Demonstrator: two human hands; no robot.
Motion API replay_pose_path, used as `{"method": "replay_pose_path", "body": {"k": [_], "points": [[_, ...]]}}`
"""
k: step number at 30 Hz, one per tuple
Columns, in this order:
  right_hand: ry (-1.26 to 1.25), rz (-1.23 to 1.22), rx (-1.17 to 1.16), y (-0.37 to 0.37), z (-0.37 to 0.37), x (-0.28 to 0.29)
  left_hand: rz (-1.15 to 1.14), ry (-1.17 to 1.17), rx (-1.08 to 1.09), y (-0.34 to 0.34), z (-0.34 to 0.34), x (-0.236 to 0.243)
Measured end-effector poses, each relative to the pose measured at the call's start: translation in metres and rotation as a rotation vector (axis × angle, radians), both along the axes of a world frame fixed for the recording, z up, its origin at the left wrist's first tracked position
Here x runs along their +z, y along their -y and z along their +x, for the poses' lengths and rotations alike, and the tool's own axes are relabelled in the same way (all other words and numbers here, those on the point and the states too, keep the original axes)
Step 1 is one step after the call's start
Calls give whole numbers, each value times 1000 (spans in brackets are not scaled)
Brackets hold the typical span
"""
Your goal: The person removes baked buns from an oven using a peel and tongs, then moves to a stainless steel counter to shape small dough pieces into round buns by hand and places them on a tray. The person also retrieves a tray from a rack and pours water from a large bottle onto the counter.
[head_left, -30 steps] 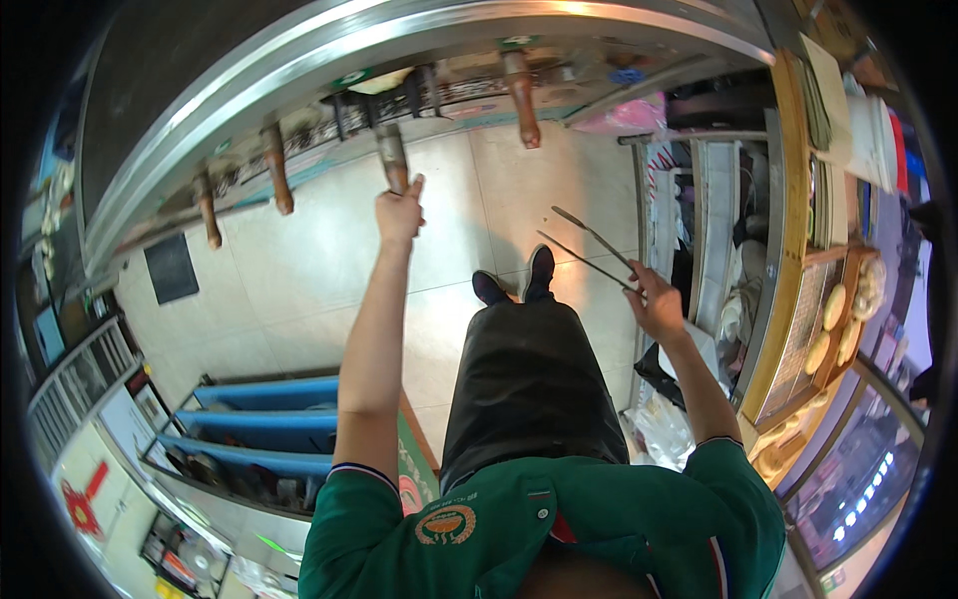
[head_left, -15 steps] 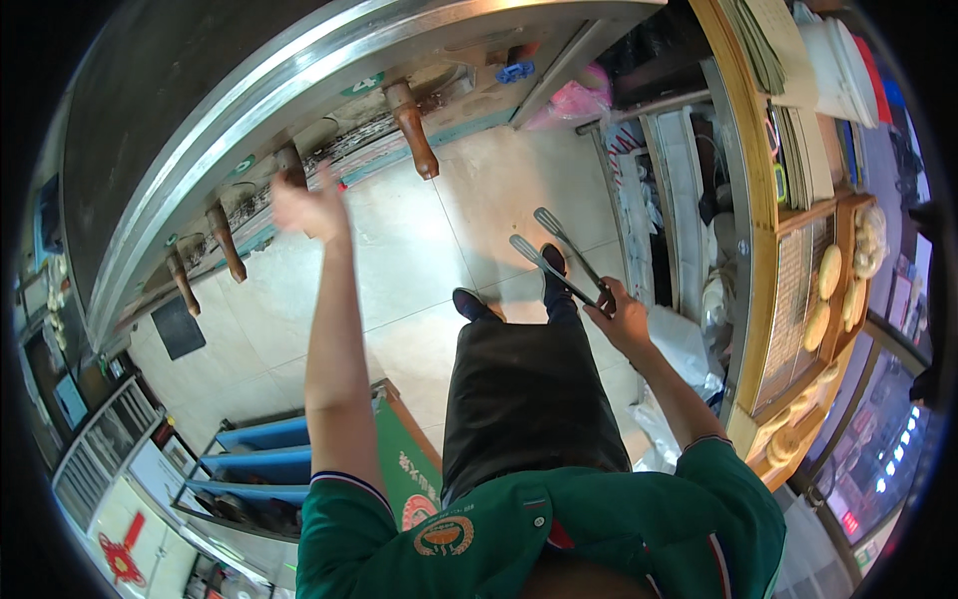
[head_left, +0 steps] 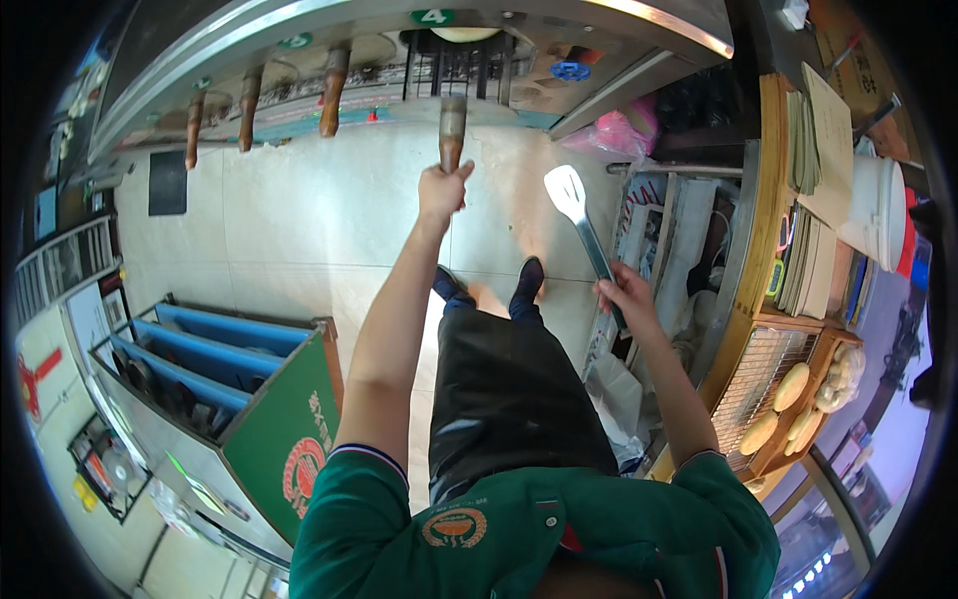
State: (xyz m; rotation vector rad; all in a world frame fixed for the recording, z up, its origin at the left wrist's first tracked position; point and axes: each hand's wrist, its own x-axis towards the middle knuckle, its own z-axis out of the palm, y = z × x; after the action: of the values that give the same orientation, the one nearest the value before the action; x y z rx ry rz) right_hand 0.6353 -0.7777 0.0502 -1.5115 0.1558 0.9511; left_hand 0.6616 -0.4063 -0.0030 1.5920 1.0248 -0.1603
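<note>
My left hand (head_left: 439, 192) is closed round the wooden handle (head_left: 452, 140) of a pull-out drawer in the metal oven (head_left: 329, 20). That drawer is drawn out toward me, showing dark rack bars (head_left: 481, 70). Part of a pale, round-edged piece of bread or dough (head_left: 465, 34) shows at the opening; the oven's edge hides the rest. In my right hand (head_left: 629, 295) is a pair of metal tongs (head_left: 584, 222) with a slotted end and dark grips. The tongs point up and away over the floor, touching nothing, their arms appearing together.
More wooden handles (head_left: 334, 95) line the oven front to the left. At right stands a wooden shelf with a wire rack (head_left: 750, 399) and long loaves (head_left: 791, 387). A cart with blue dividers (head_left: 235, 334) stands left of me. A pink bag (head_left: 624, 132) lies beyond the tongs.
My left hand, open near another handle before, now grips this one, and its drawer is out. The tongs have turned more upright and their arms have come together. My view has swung left.
</note>
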Motion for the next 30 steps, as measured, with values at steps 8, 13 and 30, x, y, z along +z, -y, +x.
{"method": "replay_pose_path", "body": {"k": [8, 13, 30], "points": [[-262, 142, 418, -50, 62, -15, -63, -78, -15, 60, -197, -7], [-309, 265, 377, -101, 44, -31, -224, -98, 85, 98, -314, -12], [1621, -476, 583, -147, 109, 9, 114, -257, -36, 112, -396, -13]]}}
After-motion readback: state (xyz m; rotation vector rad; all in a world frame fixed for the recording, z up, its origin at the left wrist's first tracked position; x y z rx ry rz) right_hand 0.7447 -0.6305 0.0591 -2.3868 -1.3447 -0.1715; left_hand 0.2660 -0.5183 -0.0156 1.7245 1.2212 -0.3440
